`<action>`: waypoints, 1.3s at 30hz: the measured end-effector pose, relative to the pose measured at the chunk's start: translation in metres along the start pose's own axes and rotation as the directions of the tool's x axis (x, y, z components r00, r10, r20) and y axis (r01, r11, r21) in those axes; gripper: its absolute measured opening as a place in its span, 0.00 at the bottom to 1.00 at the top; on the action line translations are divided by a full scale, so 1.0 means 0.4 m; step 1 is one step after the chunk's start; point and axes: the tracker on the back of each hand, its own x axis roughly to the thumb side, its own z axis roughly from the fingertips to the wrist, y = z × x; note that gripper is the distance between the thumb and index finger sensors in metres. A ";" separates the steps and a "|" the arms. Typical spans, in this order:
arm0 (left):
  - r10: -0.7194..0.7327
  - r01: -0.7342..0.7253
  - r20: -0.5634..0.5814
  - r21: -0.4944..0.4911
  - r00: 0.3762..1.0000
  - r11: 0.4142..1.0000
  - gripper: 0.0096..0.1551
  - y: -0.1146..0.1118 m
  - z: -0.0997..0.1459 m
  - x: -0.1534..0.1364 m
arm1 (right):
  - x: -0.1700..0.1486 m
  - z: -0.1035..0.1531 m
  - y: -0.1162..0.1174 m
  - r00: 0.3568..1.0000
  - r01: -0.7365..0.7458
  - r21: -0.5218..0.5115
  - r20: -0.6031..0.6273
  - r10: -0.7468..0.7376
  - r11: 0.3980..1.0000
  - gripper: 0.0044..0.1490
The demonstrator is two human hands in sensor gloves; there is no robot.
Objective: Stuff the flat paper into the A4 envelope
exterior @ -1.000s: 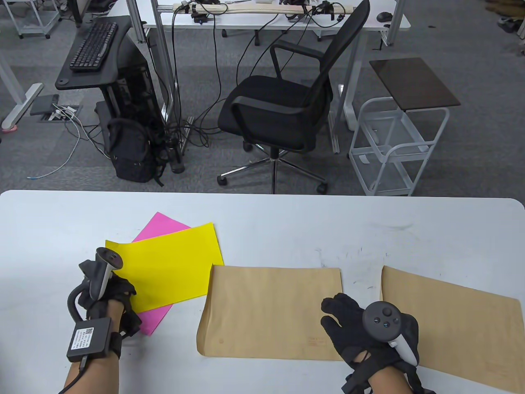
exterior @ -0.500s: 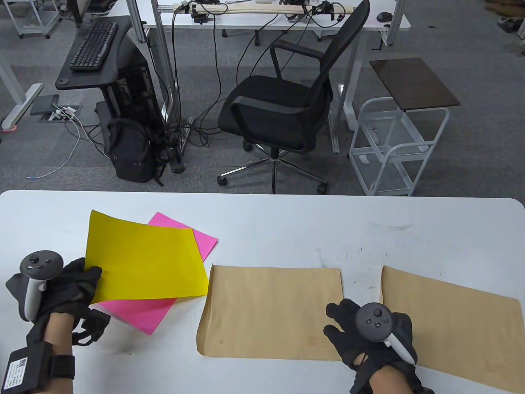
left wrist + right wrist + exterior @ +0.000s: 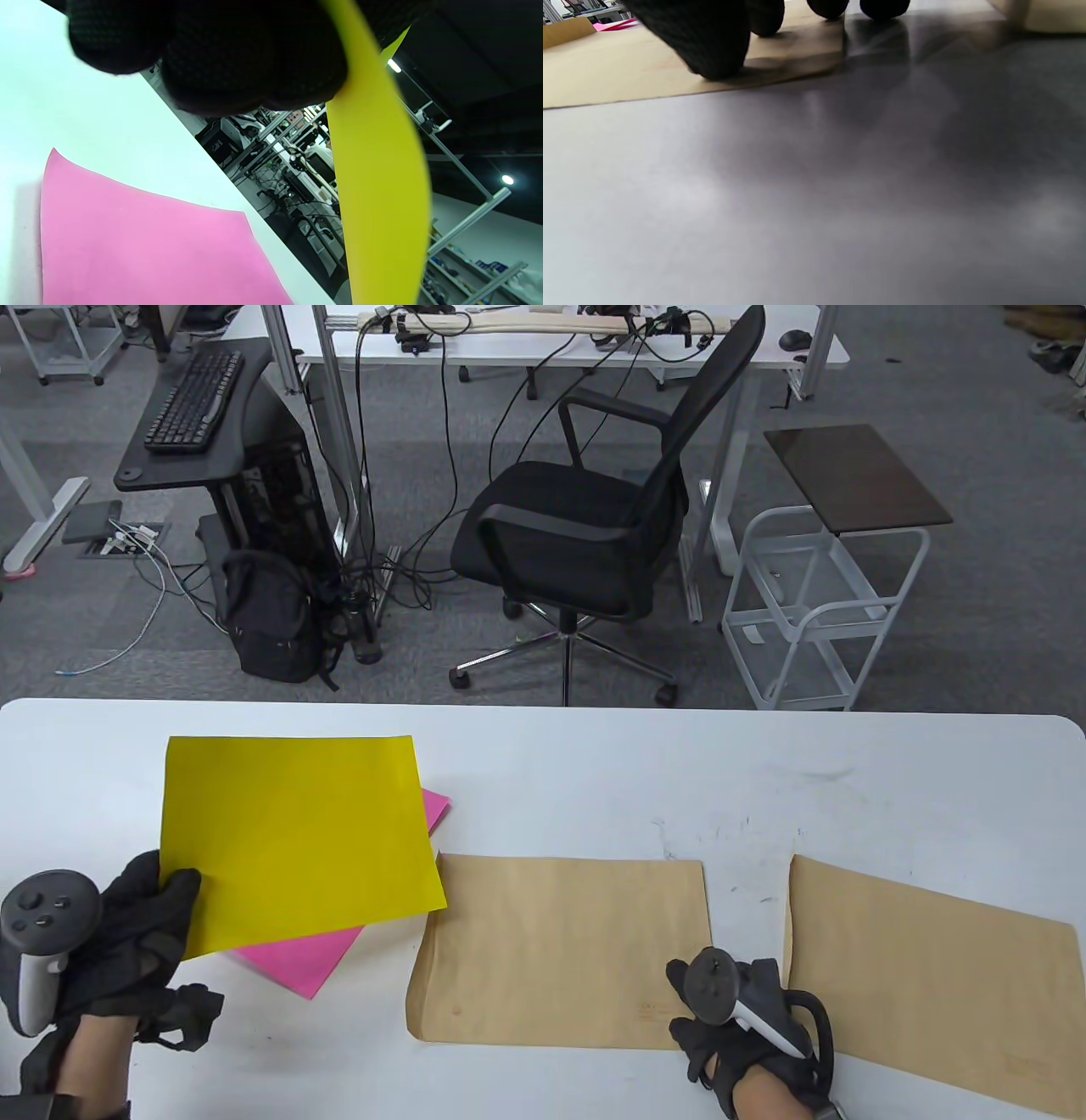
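Observation:
My left hand [image 3: 165, 891] pinches the lower left corner of a yellow sheet [image 3: 297, 831] and holds it lifted and tilted above the table. In the left wrist view the gloved fingers [image 3: 254, 55] grip the yellow sheet [image 3: 382, 190], which bows, with the pink sheet [image 3: 148, 254] flat below. The pink sheet [image 3: 297, 959] lies on the table, mostly hidden by the yellow one. A brown A4 envelope [image 3: 551, 950] lies flat in the middle. My right hand [image 3: 681, 1003] sits at its lower right corner; its fingertips [image 3: 712, 38] rest on the envelope [image 3: 628, 76].
A second brown envelope [image 3: 925, 976] lies at the right, close to my right hand. The white table [image 3: 594, 780] stretches behind the envelopes. Beyond its far edge stand an office chair [image 3: 577, 534] and a white cart [image 3: 831, 602].
My left hand has picked the yellow sheet off the pink one, lifted it and swung it left. My right hand has slid toward the envelope's lower right corner and turned on edge.

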 end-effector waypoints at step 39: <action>-0.110 0.107 0.042 0.061 0.993 0.992 0.23 -0.035 0.004 -0.003 | 0.015 0.007 0.009 0.999 -0.033 0.035 -0.007 0.033 0.999 0.41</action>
